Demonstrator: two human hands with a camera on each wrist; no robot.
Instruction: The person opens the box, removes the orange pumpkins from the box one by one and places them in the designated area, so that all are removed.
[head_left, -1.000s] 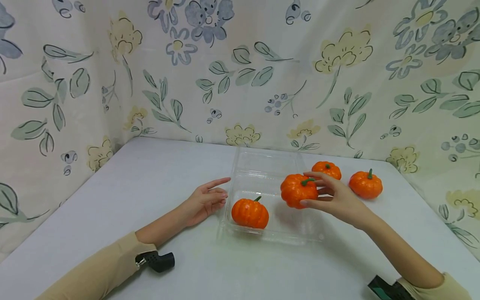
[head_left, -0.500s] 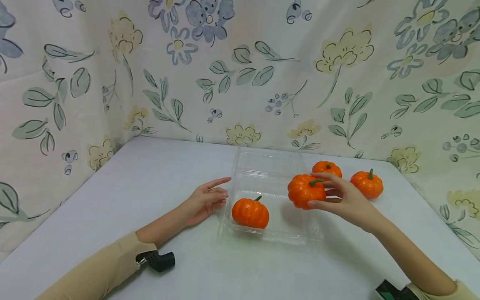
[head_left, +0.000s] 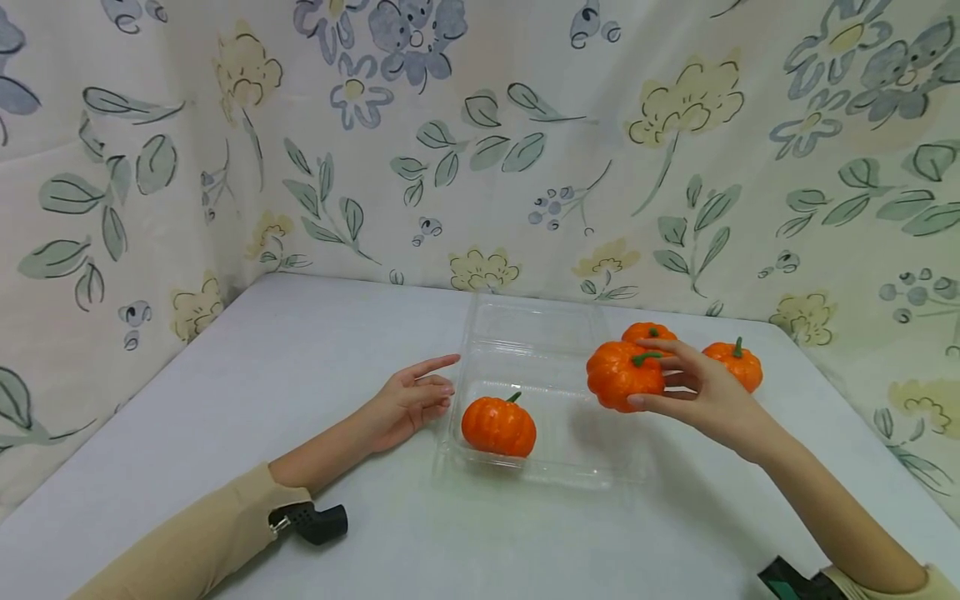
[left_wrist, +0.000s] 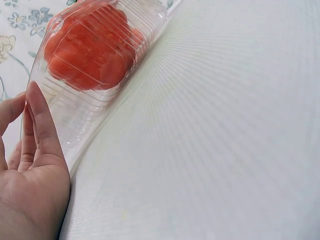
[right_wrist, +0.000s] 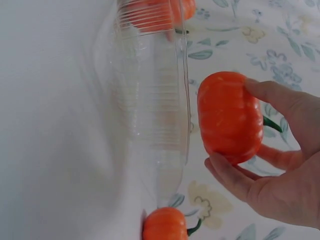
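1. My right hand (head_left: 708,398): grasping the held pumpkin (head_left: 621,379), thumb on its near side, fingers on its far side, palm off to the right.
2. Held pumpkin: in the air over the right part of the box (head_left: 555,368), apart from the rim in the right wrist view. Green stem points right, toward my palm.
3. My left hand (head_left: 408,406): released, nothing in it. On the table (head_left: 300,358) just left of the box, fingers extended to its left wall. Can't tell whether the fingertips press on it.
4. Box: clear, ribbed walls, sits mid-table. Shallower clear section at its far end.
5. Boxed pumpkin (head_left: 498,427): near left part of the box, stem tilted up and right.
6. Far pumpkin (head_left: 637,331): on the table at the box's far right, partly hidden behind the held one.
7. Right pumpkin (head_left: 742,367): on the table, right of the far one, partly behind my right hand.
8. Tan sleeves, black device (head_left: 322,523) by my left wrist. Floral cloth (head_left: 450,217) hangs beyond the table, far and left.
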